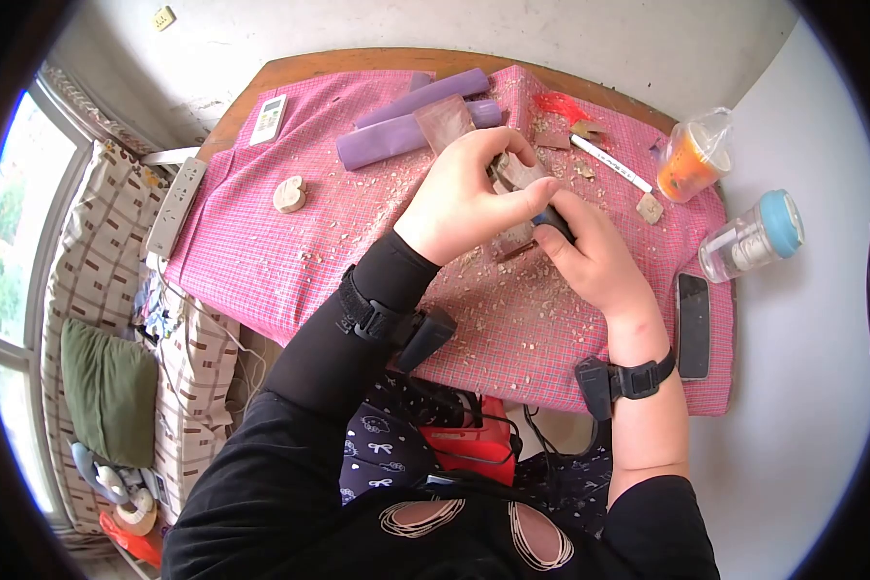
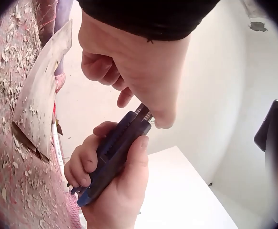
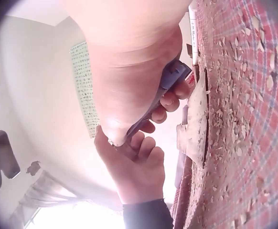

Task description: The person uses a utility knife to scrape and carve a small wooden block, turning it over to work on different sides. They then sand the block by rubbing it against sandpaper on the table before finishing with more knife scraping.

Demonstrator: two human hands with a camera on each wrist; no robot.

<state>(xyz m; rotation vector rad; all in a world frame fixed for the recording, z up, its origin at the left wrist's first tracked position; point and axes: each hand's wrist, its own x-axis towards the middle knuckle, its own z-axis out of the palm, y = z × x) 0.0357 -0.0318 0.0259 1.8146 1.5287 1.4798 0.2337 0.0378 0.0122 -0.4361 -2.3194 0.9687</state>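
Note:
In the head view my right hand (image 1: 594, 256) grips a blue utility knife (image 2: 115, 157) by its handle. The left wrist view shows the fingers wrapped round it and the thumb along its side. My left hand (image 1: 478, 193) is at the blade end, its fingers curled and its thumb close beside the metal blade (image 2: 143, 111). I cannot tell whether the left fingers pinch the blade or a small thing hidden among them. Under the hands, a pale sheet (image 2: 41, 90) strewn with shavings lies on the pink checked cloth (image 1: 358, 232).
Wood shavings cover much of the cloth. Purple rolls (image 1: 387, 140) and a round wooden piece (image 1: 289, 194) lie to the left. On the right are a white marker (image 1: 611, 162), small wood block (image 1: 650, 208), orange drink cup (image 1: 694, 162), blue-lidded bottle (image 1: 754, 237) and phone (image 1: 692, 327).

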